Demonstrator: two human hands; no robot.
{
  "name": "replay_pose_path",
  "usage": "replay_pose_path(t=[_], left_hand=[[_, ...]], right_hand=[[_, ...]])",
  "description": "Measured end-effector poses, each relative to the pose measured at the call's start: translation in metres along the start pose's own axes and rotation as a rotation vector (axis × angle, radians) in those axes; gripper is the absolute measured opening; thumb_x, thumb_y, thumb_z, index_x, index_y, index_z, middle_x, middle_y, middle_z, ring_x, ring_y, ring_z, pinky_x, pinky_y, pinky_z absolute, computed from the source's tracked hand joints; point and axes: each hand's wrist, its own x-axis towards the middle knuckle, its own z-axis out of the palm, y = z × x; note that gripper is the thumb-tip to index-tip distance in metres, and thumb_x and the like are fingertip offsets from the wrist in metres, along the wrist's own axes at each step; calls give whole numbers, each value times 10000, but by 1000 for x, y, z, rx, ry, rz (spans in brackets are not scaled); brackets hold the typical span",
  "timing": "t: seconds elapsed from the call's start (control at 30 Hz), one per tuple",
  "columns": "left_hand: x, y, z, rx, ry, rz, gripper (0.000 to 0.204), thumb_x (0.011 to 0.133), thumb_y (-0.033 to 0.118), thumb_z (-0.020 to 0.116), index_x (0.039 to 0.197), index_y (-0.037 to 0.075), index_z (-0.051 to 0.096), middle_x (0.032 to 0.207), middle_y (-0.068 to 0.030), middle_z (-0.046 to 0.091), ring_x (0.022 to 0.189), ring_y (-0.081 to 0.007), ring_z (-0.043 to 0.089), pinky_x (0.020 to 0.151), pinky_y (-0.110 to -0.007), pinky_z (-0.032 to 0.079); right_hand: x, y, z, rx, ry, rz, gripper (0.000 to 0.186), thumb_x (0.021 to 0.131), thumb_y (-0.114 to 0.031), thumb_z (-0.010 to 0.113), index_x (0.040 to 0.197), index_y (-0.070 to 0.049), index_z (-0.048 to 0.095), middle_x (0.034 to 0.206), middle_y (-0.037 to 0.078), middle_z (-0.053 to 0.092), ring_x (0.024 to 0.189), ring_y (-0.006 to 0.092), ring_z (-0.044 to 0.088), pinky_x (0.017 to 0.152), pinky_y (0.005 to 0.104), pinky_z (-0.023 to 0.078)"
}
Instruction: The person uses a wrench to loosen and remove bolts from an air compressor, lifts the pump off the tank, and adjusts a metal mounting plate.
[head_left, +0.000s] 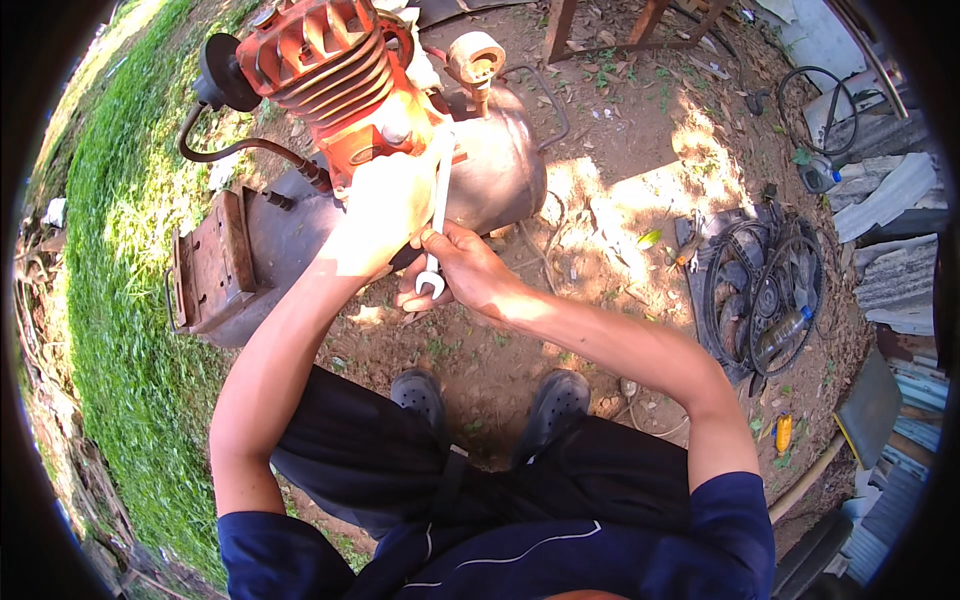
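A red finned compressor pump [335, 85] sits on a dull grey metal tank [505, 165] in front of me. My right hand [468, 265] is closed around the lower part of a silver combination wrench [441, 195], just above its open jaw. The wrench runs upward to the red base of the pump. Bright sun washes out my left hand [385, 205], which lies against that base beside the upper shaft. Its fingers cannot be made out, nor whether they grip anything. What the wrench's upper end sits on is hidden by glare.
A black round air filter [228, 72] and a bent hose [235, 150] stick out left of the pump. A rusty bracket [215, 255] tops the tank's left end. Coiled black belts [765, 280] and a yellow bottle [784, 434] lie at right, near corrugated sheets [895, 285].
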Motion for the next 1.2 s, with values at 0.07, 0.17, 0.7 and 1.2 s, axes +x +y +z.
replay_pose_path(t=[0.07, 0.17, 0.7, 1.2], left_hand=[[0, 2, -5, -44, -3, 19, 369, 835, 116, 561, 1185, 4, 532, 685, -156, 617, 614, -321, 632, 576, -417, 499], [-8, -8, 0, 20, 127, 160, 386, 828, 114, 561, 1189, -20, 526, 666, -119, 604, 579, -296, 616, 540, -388, 481], [-14, -9, -9, 77, -1, 17, 326, 858, 191, 553, 1150, 66, 626, 734, -189, 648, 699, -354, 649, 636, -464, 519], [-23, -12, -1, 93, 160, 44, 399, 867, 228, 554, 1240, 86, 539, 709, -145, 651, 641, -316, 648, 567, -446, 520]], right_hand=[[3, 3, 2, 21, 12, -10, 269, 1033, -278, 373, 1132, -32, 420, 743, 117, 599, 649, 251, 674, 592, 356, 613], [-10, -1, -6, -62, 47, 5, 273, 1038, -280, 343, 1084, -27, 436, 685, 87, 554, 555, 213, 629, 492, 321, 567], [0, -170, -121, -401, 374, -484, 214, 970, -268, 560, 934, -58, 548, 713, 2, 566, 575, 71, 500, 508, 212, 384], [-50, -71, -110, -183, 249, -450, 293, 990, -157, 471, 1177, 64, 514, 982, 213, 653, 836, 234, 676, 731, 318, 579]])
